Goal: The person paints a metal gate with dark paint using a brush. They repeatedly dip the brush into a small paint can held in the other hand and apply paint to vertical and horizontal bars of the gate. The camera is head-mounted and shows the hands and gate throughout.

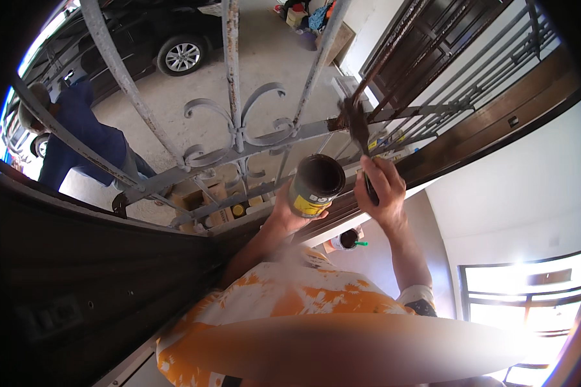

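from the head view, the left hand (284, 209) is wrapped around a round dark paint tin with a yellow label (315, 186), its fingers mostly hidden behind it. the right hand (381, 187) is closed on a dark-bristled paintbrush (356, 129) touching the grey wrought-iron gate rail (265, 143). a person in blue (84, 132) stands beyond, partly cut off.

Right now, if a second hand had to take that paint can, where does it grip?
Grip the paint can around its bare side wall just under the open rim, coming from the right. The left hand already cups the lower left side and base, and the open top rules out a top grasp. Keep it level; it already tilts.
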`<state>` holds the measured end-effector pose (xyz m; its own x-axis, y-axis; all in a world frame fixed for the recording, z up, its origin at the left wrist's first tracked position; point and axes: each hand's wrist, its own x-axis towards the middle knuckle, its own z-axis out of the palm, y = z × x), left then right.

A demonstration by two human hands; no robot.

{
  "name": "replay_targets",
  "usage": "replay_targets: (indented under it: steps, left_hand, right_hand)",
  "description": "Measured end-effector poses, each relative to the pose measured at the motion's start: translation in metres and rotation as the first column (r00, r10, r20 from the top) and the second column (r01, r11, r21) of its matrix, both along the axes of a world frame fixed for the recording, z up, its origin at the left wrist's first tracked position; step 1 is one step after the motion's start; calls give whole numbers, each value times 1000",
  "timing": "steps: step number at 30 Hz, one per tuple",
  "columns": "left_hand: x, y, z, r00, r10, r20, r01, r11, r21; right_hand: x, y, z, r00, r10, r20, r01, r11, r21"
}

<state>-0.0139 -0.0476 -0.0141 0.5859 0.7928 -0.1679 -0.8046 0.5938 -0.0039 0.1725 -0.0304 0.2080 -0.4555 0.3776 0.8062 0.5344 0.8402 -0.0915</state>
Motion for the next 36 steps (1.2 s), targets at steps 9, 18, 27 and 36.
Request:
replay_targets:
  steps: [9,18,27,36]
  left_hand:
    - [0,-2,-2,1000,10,-22,-11,1000,-13]
    - [1,-1,0,1000,17,9,-17,1000,-11]
    - [2,-2,-1,1000,1,-9,-1,999,36]
    - [1,-2,0,1000,11,14,-11,1000,22]
  right_hand:
    - [30,44,21,979,124,162,-146,981,130]
    - [50,12,41,990,144,-2,-144,988,-47]
    - [-46,10,67,967,-122,225,119,993,27]
    - [-54,3,153,929,-236,284,68,865,497]
